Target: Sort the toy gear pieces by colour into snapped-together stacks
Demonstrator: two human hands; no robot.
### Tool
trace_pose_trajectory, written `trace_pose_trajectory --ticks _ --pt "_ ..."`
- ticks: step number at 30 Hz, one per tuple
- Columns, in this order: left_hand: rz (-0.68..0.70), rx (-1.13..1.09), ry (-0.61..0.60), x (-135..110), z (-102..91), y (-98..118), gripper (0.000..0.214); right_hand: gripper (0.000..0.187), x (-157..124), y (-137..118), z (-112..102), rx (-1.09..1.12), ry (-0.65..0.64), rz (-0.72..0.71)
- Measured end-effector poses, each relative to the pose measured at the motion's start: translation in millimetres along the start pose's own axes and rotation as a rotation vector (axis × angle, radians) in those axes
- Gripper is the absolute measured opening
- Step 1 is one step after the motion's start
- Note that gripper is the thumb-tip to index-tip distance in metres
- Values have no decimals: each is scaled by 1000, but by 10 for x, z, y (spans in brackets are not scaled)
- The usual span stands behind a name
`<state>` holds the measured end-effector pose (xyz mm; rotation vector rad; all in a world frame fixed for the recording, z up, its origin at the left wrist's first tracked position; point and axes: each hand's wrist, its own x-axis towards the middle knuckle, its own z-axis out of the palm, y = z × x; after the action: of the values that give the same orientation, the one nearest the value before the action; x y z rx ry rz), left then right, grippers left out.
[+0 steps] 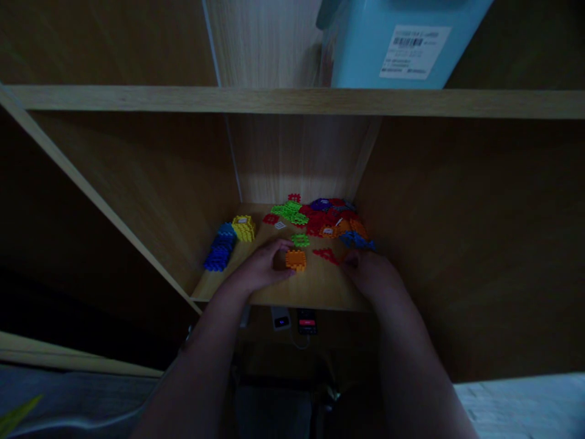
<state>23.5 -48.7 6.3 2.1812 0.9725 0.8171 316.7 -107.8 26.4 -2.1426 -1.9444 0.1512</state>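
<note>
My left hand (262, 266) rests on the wooden shelf board (315, 289) with its fingers curled around a stack of orange interlocking tiles (296, 260). My right hand (370, 271) lies on the board beside a red tile (328, 255), its fingers bent and dark; whether it grips anything is unclear. Behind them lies a loose pile of red, orange, green and purple tiles (326, 219). A single green tile (300, 239) sits just beyond the orange stack.
A yellow stack (244, 228) and a row of blue tiles (220, 249) stand at the left wall. A light blue bin (393, 42) sits on the upper shelf (292, 100). Two small devices (295, 320) lie below the board's front edge.
</note>
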Motion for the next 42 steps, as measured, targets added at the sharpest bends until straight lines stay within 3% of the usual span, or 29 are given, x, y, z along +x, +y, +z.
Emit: trace_pose_trajectory --ticks 2,6,12,17,21,24,29,42 --pt "-6 -3 -1 -2 -5 16 56 15 -16 12 2 0 22 19" --pt "4 -17 4 1 -6 25 55 27 -25 75 18 -18 68 91" --pt "7 -15 9 11 -3 6 55 17 -28 103 -36 -50 31 77" --pt "5 -18 17 2 -3 11 58 35 -50 47 -89 8 165 148" --pt "0 -17 14 1 -5 17 57 39 -53 -76 -72 222 233 -21" --pt "9 -52 20 8 -4 -2 58 41 -52 -225 3 436 204 -195" --pt "38 -88 52 19 9 -47 60 41 -20 -426 212 642 157 -359" --pt "50 -127 39 21 24 -47 63 40 28 -461 414 684 155 -478"
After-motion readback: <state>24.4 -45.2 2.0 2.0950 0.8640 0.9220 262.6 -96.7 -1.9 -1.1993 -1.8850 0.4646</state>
